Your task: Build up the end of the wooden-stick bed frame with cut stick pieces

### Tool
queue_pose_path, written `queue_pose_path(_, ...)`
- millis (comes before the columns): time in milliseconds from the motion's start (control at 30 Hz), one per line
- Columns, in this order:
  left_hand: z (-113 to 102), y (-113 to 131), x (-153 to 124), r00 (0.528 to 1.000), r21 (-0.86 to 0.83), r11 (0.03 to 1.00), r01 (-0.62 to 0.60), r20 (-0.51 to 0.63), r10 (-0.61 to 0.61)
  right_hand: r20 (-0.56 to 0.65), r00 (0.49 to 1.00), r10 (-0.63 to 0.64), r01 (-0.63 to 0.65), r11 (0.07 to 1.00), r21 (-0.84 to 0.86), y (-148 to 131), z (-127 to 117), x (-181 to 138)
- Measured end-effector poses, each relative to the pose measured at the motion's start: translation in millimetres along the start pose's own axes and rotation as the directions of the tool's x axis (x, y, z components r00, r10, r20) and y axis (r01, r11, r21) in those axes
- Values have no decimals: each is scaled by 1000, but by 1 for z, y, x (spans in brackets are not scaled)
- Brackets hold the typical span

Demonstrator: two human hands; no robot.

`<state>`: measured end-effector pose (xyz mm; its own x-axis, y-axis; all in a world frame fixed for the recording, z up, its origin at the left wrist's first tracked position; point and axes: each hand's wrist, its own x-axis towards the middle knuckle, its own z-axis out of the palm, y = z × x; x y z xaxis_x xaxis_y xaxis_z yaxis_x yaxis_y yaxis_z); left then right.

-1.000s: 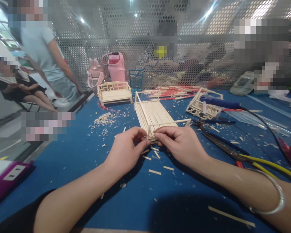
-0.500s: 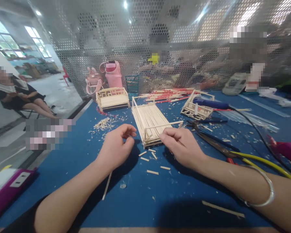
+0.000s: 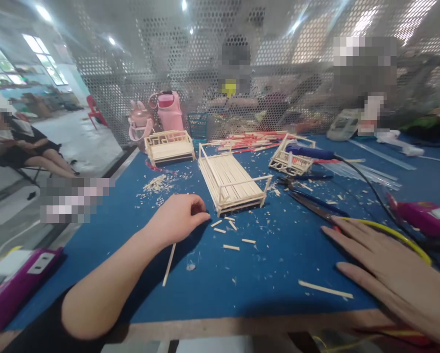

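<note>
A miniature bed frame [image 3: 238, 179] built from thin wooden sticks stands on the blue tabletop, its near corner just beyond my left hand. My left hand [image 3: 181, 218] rests low over the table with loosely curled fingers, a gap showing between thumb and index, and no object visible in it. One thin wooden stick [image 3: 169, 264] lies partly beneath that hand. On the right, my right hand [image 3: 374, 255] is stretched flat, fingers apart, over the yellow handles of the shears [image 3: 321, 208]. Whether it touches them I cannot tell. Short stick offcuts [image 3: 231, 247] lie between my hands.
Behind stand a small wooden stick bench [image 3: 172, 146] and another stick piece [image 3: 291, 159], with a blue-handled corded tool [image 3: 311, 152] across it. Pliers [image 3: 308, 179] lie beside the shears. Red and plain sticks [image 3: 253, 141] are piled at the back. Purple power strips [image 3: 29, 277] flank the table.
My right hand has left the bed frame's near end and moved right to the shears, its fingers opening out. My left hand stays near the frame's left corner.
</note>
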<state>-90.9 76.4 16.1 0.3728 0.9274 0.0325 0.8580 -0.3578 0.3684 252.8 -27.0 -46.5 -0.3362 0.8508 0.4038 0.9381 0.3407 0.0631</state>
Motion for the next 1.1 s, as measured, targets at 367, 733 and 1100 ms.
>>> queue_pose_path(367,10,10,-5,987,21,992,-125,108,122,-37,993,-111,116,961,253,-32,-21,61)
queue_pose_path(733,2,13,-7,974,-86,986,-142,168,154,344,926,-159,7,915,404,-104,5,138)
queue_pose_path(1100,5,12,0,963,-320,947,-35,-265,-54,67,986,-153,100,860,500,-86,6,137)
